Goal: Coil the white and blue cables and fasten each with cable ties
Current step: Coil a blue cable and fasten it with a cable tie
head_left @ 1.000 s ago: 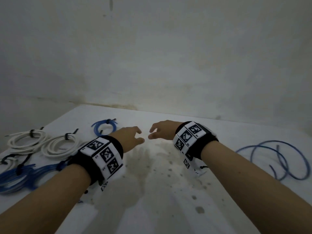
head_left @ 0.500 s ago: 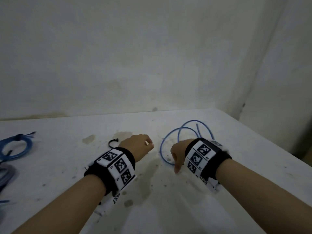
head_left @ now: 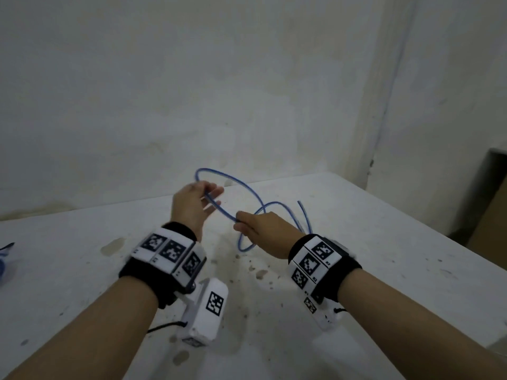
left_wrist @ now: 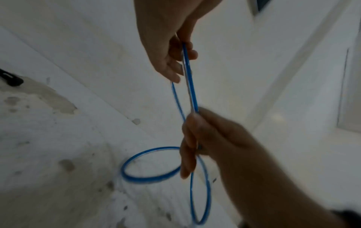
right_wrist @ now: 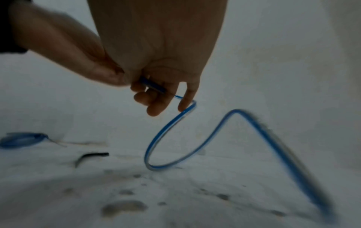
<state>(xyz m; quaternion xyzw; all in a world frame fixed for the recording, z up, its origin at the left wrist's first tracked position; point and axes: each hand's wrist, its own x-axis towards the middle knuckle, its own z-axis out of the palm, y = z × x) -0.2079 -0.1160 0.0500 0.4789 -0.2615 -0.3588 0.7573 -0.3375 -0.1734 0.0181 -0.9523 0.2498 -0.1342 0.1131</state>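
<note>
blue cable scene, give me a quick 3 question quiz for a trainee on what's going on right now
1. True or false: the blue cable lies wholly flat on the table.
2. Which hands hold the cable? A) left hand only B) right hand only C) both
3. Fill in: the small black thing lying on the table in the right wrist view looks like a cable ___.

Key: 1 false, a loop is lifted between the hands. 2 C. 3 tie.

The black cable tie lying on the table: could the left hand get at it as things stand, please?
Probably not at once: the left hand holds the blue cable. The black cable tie lies bare on the table, nothing covering it.
</note>
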